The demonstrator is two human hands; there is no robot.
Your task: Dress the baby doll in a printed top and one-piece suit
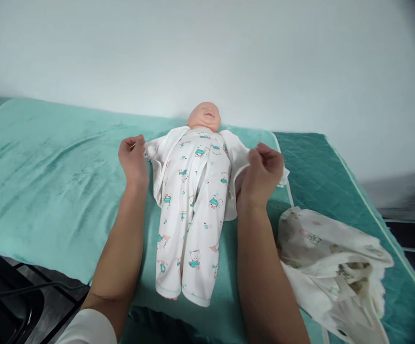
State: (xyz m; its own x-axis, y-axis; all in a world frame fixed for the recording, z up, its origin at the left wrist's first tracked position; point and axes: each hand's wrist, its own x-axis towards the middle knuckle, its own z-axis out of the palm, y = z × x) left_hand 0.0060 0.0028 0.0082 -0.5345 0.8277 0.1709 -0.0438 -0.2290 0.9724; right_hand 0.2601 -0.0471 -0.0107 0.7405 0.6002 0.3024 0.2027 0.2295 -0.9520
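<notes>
A baby doll (204, 114) lies on its back, its head toward the wall. It wears white printed trousers (196, 229) that reach up to its chest. A white baby jacket (233, 145) lies spread open around its upper body. At the sleeve end on the left, my left hand (133, 157) is closed in a pinch on the cuff. My right hand (265, 169) pinches the other sleeve, whose cuff sticks out behind my fingers. Both doll hands are hidden; a bit of one foot shows below a trouser leg.
A light green blanket (49, 181) covers the bed, over a darker green quilted cover (308, 167) on the right. A crumpled white printed cloth (329, 258) lies to the right of my right forearm. A black chair (10, 301) stands at the lower left. The white wall (157, 57) rises behind.
</notes>
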